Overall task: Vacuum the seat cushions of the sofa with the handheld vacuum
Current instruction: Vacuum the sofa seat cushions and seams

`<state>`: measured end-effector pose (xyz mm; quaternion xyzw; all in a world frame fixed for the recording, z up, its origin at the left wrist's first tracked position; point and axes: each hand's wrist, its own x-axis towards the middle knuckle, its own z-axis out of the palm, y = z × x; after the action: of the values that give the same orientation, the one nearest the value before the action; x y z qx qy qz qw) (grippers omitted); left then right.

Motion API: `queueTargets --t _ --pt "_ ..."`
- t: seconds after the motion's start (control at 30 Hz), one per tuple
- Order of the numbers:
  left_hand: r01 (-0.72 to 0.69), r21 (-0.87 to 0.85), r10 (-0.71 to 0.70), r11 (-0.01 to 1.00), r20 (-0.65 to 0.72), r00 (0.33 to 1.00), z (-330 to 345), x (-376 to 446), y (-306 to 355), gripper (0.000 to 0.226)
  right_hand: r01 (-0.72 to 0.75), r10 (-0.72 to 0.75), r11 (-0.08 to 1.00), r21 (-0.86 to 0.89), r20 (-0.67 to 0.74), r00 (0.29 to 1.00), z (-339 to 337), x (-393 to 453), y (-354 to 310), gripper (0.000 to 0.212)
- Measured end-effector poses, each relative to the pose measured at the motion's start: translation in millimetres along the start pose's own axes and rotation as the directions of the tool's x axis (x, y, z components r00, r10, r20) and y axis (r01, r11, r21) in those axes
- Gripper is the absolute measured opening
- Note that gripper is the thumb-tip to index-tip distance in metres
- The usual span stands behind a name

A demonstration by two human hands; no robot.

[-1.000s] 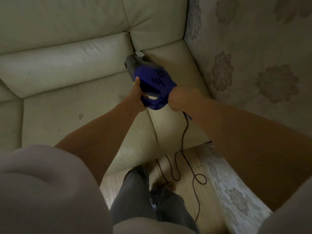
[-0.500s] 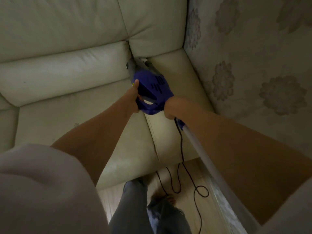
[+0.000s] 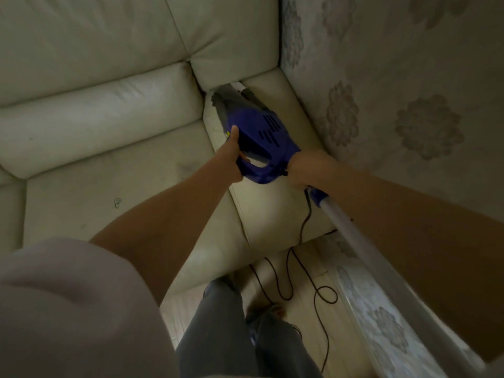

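Blue plastic handheld vacuum [image 3: 261,132], mid-frame, looks rigid and light; left hand [image 3: 231,156] wraps its loop handle, right hand [image 3: 302,170] clamps the rear.

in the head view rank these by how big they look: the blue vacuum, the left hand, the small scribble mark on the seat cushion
1. Blue vacuum, clearly the largest.
2. Left hand, gripping the vacuum's handle at about the same depth, so the ranking is fair.
3. Scribble mark on the seat cushion, by far the smallest.

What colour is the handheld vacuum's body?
Blue-purple, with a grey nose; the head view shows the handheld vacuum best.
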<state>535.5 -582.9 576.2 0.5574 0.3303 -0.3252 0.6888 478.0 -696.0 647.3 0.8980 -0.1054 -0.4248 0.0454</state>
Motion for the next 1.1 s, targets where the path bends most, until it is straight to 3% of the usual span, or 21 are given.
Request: queueTargets --t 0.23,0.33,0.57,0.8,1.1 --pt "-0.004 0.154 0.017 0.988 -0.081 0.997 -13 39 52 0.073 0.126 -0.127 0.985 0.12 -0.003 0.992 -38 25 -26 0.027" --pt "0.011 0.125 -0.007 0.992 -0.038 0.999 -3 19 43 0.065 0.114 -0.114 0.992 0.051 0.011 0.993 -39 10 -14 0.033" --pt "-0.007 0.047 0.007 0.999 0.0 1.0 19 0 14 0.078 0.083 -0.084 0.995 -0.059 -0.02 0.996 -19 -22 22 0.04" --pt "-0.02 0.077 0.017 0.997 0.044 0.999 14 -2 -7 0.076 0.006 -0.01 0.998 0.062 0.057 0.998 13 -25 24 0.033" --pt "-0.032 0.137 0.031 0.99 0.006 1.0 17 42 39 0.074 0.052 -0.056 0.987 0.151 0.019 0.998 -25 8 7 0.028"
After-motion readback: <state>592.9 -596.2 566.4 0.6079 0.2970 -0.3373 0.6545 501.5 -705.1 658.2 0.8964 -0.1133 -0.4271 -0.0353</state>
